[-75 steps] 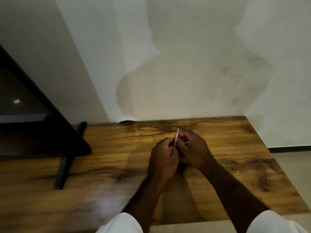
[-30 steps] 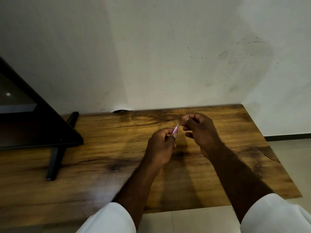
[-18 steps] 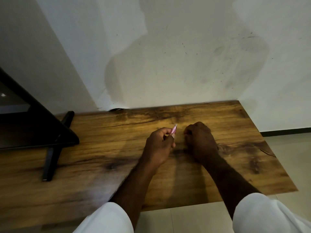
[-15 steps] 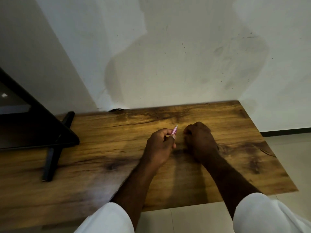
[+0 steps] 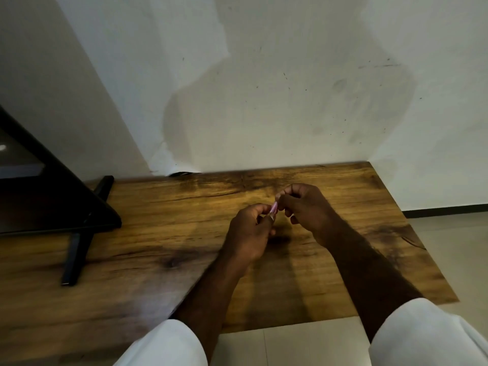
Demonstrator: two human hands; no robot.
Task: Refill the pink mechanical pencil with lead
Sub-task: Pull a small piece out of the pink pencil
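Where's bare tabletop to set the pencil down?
Bare wooden table between the right hand and the right edge; also between the left hand and the black stand foot. Crowded: mid-table, both hands on the pink mechanical pencil; far left, under the black screen.

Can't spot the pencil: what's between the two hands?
Head view: the pencil, held by the left hand, its upper end meeting the right hand.

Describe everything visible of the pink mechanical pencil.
Only a short stretch of the slim pink mechanical pencil shows: a smooth, plastic-looking barrel, tilted with its upper end leaning right, held above the brown wooden table. The left hand grips its lower part and hides it. The right hand pinches its upper end. Tip, cap and any lead are hidden or too small to tell.
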